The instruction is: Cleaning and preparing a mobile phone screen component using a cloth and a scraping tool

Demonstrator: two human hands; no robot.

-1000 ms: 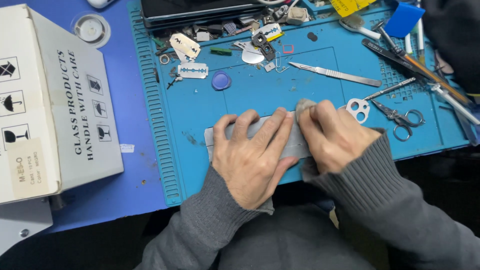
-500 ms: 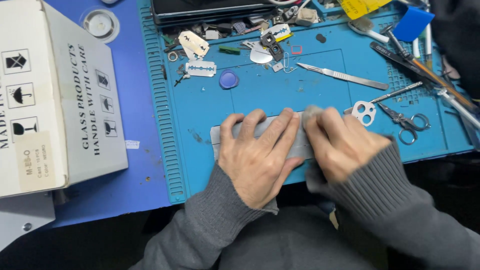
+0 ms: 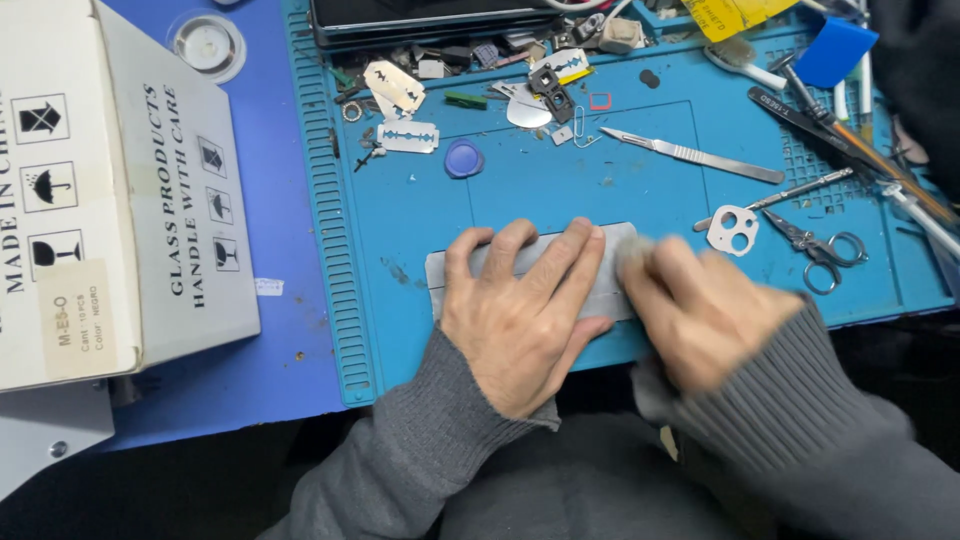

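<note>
A flat grey rectangular panel [image 3: 452, 276] lies on the blue work mat [image 3: 400, 230] near its front edge. My left hand [image 3: 515, 310] rests flat on the panel with fingers spread, pressing it down. My right hand [image 3: 705, 315] is blurred with motion at the panel's right end. Its fingers are curled over a small pale cloth [image 3: 628, 252] that touches the panel. Both hands hide most of the panel's middle and right part.
A white cardboard box [image 3: 110, 200] stands at the left. On the mat lie a scalpel [image 3: 690, 153], small scissors [image 3: 825, 250], tweezers [image 3: 800, 190], a razor blade [image 3: 407, 137], a blue round cap [image 3: 463, 158], a white two-holed piece [image 3: 733, 230] and several small parts. A dark device [image 3: 430, 15] lies at the back.
My right hand has slid a little right and toward me over the panel's end and is now blurred. My left hand stays pressed on the panel.
</note>
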